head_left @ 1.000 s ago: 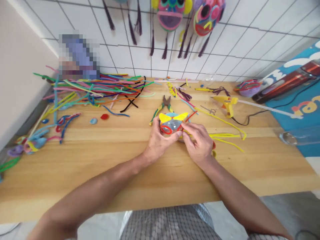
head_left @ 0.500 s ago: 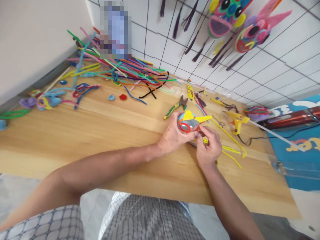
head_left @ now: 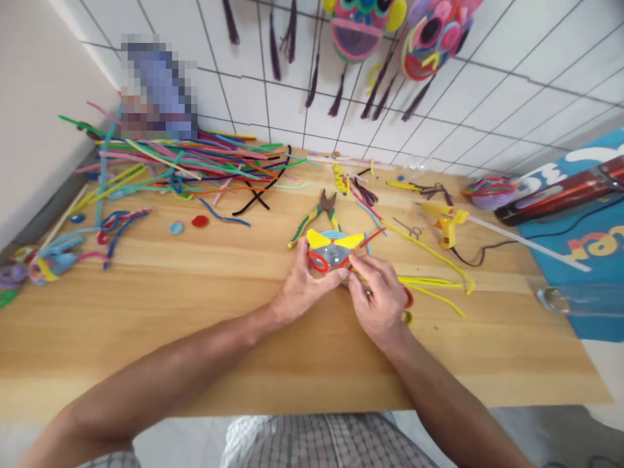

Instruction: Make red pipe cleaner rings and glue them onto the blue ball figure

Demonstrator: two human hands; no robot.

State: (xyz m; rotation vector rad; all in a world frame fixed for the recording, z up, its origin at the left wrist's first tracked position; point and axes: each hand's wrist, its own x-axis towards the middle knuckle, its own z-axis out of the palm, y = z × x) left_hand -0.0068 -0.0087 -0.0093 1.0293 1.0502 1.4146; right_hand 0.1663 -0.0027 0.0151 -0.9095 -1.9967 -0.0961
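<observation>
A small craft mask (head_left: 335,251) has a shiny grey body, yellow pointed ears, a light blue top edge and a red ring on its left side. My left hand (head_left: 301,286) is closed around its left and lower side. My right hand (head_left: 377,296) pinches a red pipe cleaner (head_left: 373,238) against the mask's right side, with one end sticking up to the right. My fingertips partly hide the red strip there. Just behind the mask lie green-and-yellow pliers (head_left: 325,207) with their jaws apart.
Colourful pipe cleaners (head_left: 209,159) are heaped at the back left. Yellow pipe cleaners (head_left: 433,282) lie right of my right hand. A yellow glue gun (head_left: 446,222) with a cord and long glue stick sits farther right, near a dark red cylinder (head_left: 560,188). Decorated masks (head_left: 358,32) hang on the tiled wall.
The mask is turned so both yellow ears face up side by side. A red pipe cleaner end now shows above my right fingers. The camera view has shifted.
</observation>
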